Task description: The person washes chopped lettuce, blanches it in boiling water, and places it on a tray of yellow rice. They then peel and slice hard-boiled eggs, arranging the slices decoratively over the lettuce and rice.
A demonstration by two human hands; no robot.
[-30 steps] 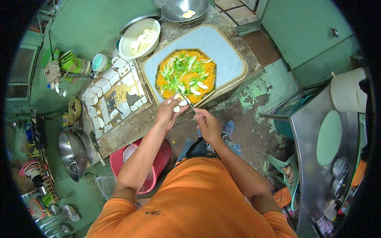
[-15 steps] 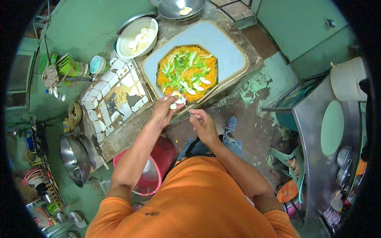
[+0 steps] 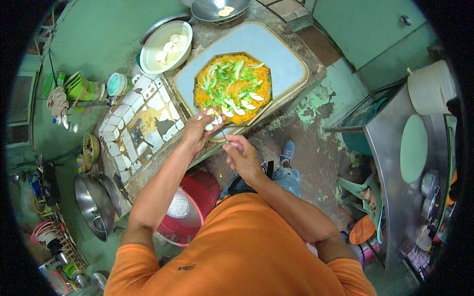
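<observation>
My left hand [image 3: 198, 129] is closed around boiled egg pieces [image 3: 211, 120], white with yellow yolk, at the near left edge of the dish. In my right hand [image 3: 243, 157] is a thin knife [image 3: 223, 133], its narrow blade pointing up toward the egg. Beyond both hands lies an octagonal tray of orange noodle-like food [image 3: 204, 94], topped with chopped greens [image 3: 227, 74] and several egg wedges [image 3: 248, 104]. One egg wedge [image 3: 227, 112] rests at the near left part of the food, close to my left fingertips. The octagonal tray sits on a pale blue board [image 3: 281, 59].
A white bowl [image 3: 148, 54] of peeled eggs stands at the far left of the counter. Behind is a wok [image 3: 207, 11] with egg halves. Broken white tiles [image 3: 163, 101] cover the counter's left. A red bucket [image 3: 210, 187] stands below; a metal table [image 3: 390, 163] is at right.
Both hands have shifted slightly left, the right one also down, and the knife blade shows more upright. An egg wedge now shows on the food beside my left fingertips.
</observation>
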